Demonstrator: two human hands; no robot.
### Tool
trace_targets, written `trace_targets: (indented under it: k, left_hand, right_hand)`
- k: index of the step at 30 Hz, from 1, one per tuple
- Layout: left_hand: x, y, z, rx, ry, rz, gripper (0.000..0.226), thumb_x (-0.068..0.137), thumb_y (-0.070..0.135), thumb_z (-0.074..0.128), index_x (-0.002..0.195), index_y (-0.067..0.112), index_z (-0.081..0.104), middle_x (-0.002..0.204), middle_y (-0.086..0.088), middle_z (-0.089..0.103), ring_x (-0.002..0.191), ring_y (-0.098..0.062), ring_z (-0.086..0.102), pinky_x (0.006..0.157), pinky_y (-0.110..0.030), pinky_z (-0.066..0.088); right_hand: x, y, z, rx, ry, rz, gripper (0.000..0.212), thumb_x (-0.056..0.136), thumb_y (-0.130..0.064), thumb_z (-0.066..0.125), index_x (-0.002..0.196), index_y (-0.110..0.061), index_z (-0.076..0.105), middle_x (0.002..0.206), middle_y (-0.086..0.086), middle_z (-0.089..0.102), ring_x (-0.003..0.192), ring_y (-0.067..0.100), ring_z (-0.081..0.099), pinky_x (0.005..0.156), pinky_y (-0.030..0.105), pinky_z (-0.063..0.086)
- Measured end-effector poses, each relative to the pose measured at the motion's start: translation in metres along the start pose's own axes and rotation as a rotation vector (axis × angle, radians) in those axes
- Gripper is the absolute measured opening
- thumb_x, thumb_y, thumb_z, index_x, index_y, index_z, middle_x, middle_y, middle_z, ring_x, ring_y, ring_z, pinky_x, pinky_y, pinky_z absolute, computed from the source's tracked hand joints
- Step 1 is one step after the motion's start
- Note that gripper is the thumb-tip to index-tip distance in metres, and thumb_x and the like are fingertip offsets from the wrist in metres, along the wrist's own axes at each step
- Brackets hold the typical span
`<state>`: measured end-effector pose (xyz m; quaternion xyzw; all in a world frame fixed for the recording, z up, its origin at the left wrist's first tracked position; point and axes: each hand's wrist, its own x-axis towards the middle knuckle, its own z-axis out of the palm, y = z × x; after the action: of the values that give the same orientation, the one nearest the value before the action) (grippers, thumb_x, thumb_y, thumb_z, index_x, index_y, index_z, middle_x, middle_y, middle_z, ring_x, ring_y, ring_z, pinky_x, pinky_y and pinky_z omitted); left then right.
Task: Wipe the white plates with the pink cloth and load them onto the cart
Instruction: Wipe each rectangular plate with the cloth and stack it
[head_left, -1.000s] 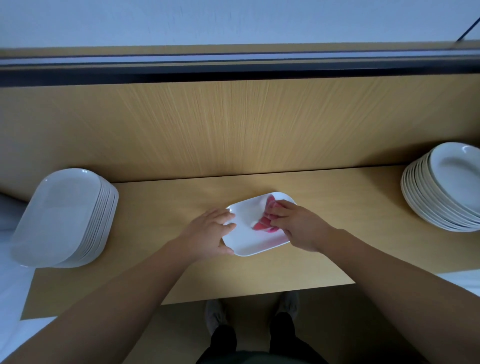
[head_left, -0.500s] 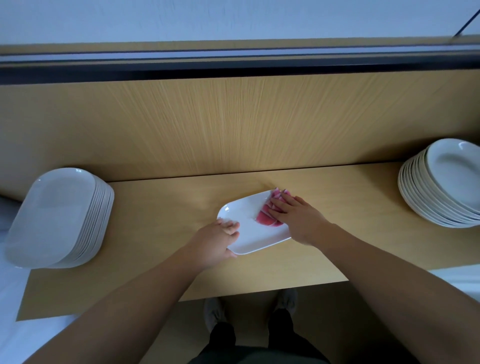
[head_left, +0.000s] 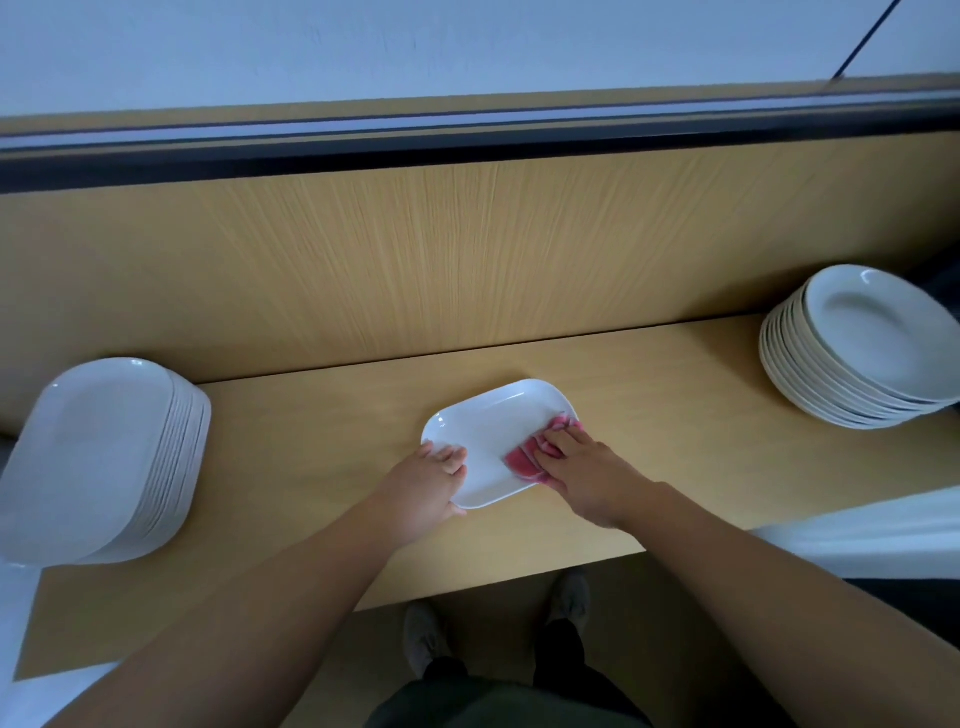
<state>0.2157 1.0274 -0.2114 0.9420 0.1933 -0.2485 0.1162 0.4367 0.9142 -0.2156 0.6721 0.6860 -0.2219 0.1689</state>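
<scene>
A rectangular white plate (head_left: 488, 431) is gripped at its left rim by the left hand (head_left: 423, 491); a pink cloth (head_left: 524, 460) is pressed onto its right side by the right hand (head_left: 587, 475).

Bare forearms (head_left: 270, 613), a dark olive top (head_left: 493, 706), black trousers (head_left: 556, 654) — and pale grey shoes (head_left: 423, 644).
</scene>
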Motion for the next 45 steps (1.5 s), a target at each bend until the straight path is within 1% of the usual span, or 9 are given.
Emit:
trace_targets:
  k: [7, 12, 18, 24, 30, 33, 35, 38, 45]
  left_hand:
    - [0.000, 0.000, -0.001, -0.009, 0.012, 0.000, 0.060, 0.102, 0.039, 0.037, 0.149, 0.003, 0.025, 0.161, -0.010, 0.007, 0.149, -0.019, 0.006, 0.118, -0.031, -0.003]
    - [0.000, -0.001, 0.000, -0.035, 0.002, -0.022, 0.061, 0.101, 0.039, 0.040, 0.150, 0.006, 0.027, 0.162, -0.006, 0.008, 0.148, -0.015, 0.007, 0.117, -0.028, -0.005]
    - [0.002, 0.015, 0.001, 0.024, -0.003, -0.109, 0.064, 0.098, 0.050, 0.040, 0.146, 0.009, 0.031, 0.160, -0.008, 0.013, 0.147, -0.020, 0.013, 0.119, -0.038, 0.004]
    - [0.005, 0.035, 0.006, 0.098, -0.002, -0.189, 0.050, 0.100, 0.027, 0.032, 0.147, 0.011, 0.023, 0.158, -0.018, 0.012, 0.146, -0.030, 0.012, 0.117, -0.050, 0.008]
    - [0.015, 0.051, 0.001, 0.119, -0.063, -0.272, 0.051, 0.096, 0.010, 0.035, 0.146, 0.004, 0.025, 0.153, -0.025, 0.019, 0.139, -0.038, 0.023, 0.113, -0.050, 0.021]
    - [0.013, 0.050, -0.006, 0.091, 0.011, -0.250, 0.046, 0.096, 0.008, 0.032, 0.142, 0.004, 0.028, 0.142, -0.022, 0.033, 0.128, -0.036, 0.037, 0.104, -0.045, 0.033]
    - [0.008, 0.047, -0.018, 0.003, 0.103, -0.214, 0.044, 0.093, 0.006, 0.031, 0.137, 0.007, 0.033, 0.127, -0.014, 0.045, 0.111, -0.030, 0.049, 0.086, -0.041, 0.044]
    - [0.001, 0.042, -0.037, -0.108, 0.139, -0.227, 0.042, 0.091, 0.002, 0.033, 0.132, 0.010, 0.036, 0.112, -0.011, 0.057, 0.090, -0.028, 0.059, 0.067, -0.038, 0.042]
    - [-0.016, 0.027, -0.070, -0.321, 0.317, -0.336, 0.033, 0.104, 0.023, 0.030, 0.134, 0.012, 0.036, 0.110, -0.013, 0.062, 0.085, -0.030, 0.055, 0.069, -0.037, 0.041]
  right_hand:
    - [-0.003, -0.007, 0.002, 0.059, 0.033, -0.005, 0.035, 0.100, -0.031, 0.043, 0.133, -0.021, 0.049, 0.138, 0.003, 0.040, 0.137, 0.027, 0.029, 0.102, 0.041, 0.043]
    - [-0.009, -0.008, -0.014, 0.221, 0.053, -0.013, 0.033, 0.095, -0.017, 0.047, 0.121, -0.028, 0.062, 0.122, -0.001, 0.052, 0.110, 0.024, 0.053, 0.091, 0.038, 0.048]
    - [-0.030, 0.010, -0.020, 0.328, 0.213, -0.037, 0.035, 0.093, -0.017, 0.051, 0.124, -0.027, 0.063, 0.122, -0.003, 0.057, 0.110, 0.024, 0.050, 0.089, 0.031, 0.043]
    - [-0.037, 0.023, -0.025, 0.372, 0.304, -0.028, 0.033, 0.089, -0.015, 0.055, 0.118, -0.024, 0.067, 0.116, -0.001, 0.060, 0.103, 0.027, 0.053, 0.084, 0.032, 0.046]
    - [-0.040, 0.026, -0.032, 0.398, 0.374, -0.047, 0.038, 0.089, -0.012, 0.055, 0.122, -0.026, 0.066, 0.118, -0.002, 0.061, 0.105, 0.025, 0.053, 0.085, 0.028, 0.043]
    - [-0.041, 0.031, -0.035, 0.394, 0.422, -0.072, 0.039, 0.087, -0.010, 0.055, 0.121, -0.025, 0.067, 0.116, -0.001, 0.062, 0.102, 0.026, 0.054, 0.083, 0.028, 0.043]
    - [-0.041, 0.035, -0.039, 0.393, 0.461, -0.085, 0.039, 0.085, -0.009, 0.056, 0.119, -0.023, 0.068, 0.114, 0.000, 0.063, 0.099, 0.028, 0.055, 0.083, 0.032, 0.046]
    - [-0.038, 0.038, -0.047, 0.385, 0.560, -0.094, 0.036, 0.082, -0.012, 0.055, 0.114, -0.022, 0.069, 0.108, 0.000, 0.063, 0.093, 0.030, 0.057, 0.076, 0.040, 0.052]
    - [-0.039, 0.037, -0.079, 0.414, 0.821, -0.143, 0.032, 0.074, 0.003, 0.072, 0.103, -0.010, 0.072, 0.108, 0.009, 0.066, 0.094, 0.037, 0.064, 0.078, 0.046, 0.056]
